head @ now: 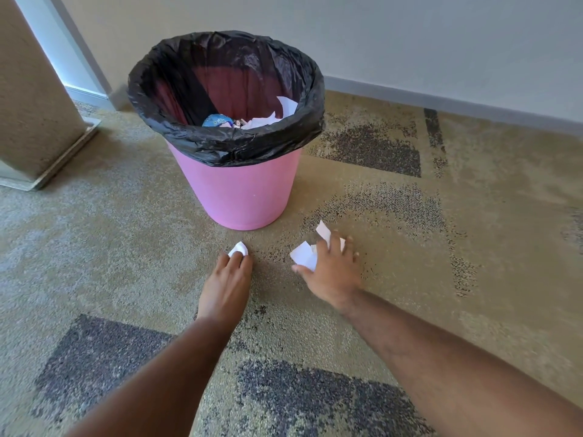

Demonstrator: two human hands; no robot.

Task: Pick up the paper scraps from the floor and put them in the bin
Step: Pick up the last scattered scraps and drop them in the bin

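Head view looked down on both of my hands reaching to the patterned carpet (410, 279) just in front of the pink bin (246, 190), which stood upright with a black liner (220, 143) folded over its rim. White paper and a blue wrapper (217, 120) already lay inside it.

My left hand (228, 280) was low on the carpet, its fingertips (241, 258) closing round a small crumpled scrap (238, 248); I read that as a pinch, with the paper showing just beyond the fingers. My right hand (331, 269) was blurred, so I judged it to be moving. Its fingers were curled over several white scraps (304, 255), one corner sticking out above the knuckles and another piece jutting toward the thumb. They looked gathered against the palm, though I could not tell how firm that hold was.

I took this to be the pick-up step, close to its end: both hands had paper, and I saw no other loose scraps on the carpet within view.

The next move, as I judged it, called for lifting both hands clear of the floor without loosening the right hand's bundle, carrying them over the liner's rim, and only then spreading the fingers. Light, flat pieces could slip out or flutter wide of the opening if released too early.
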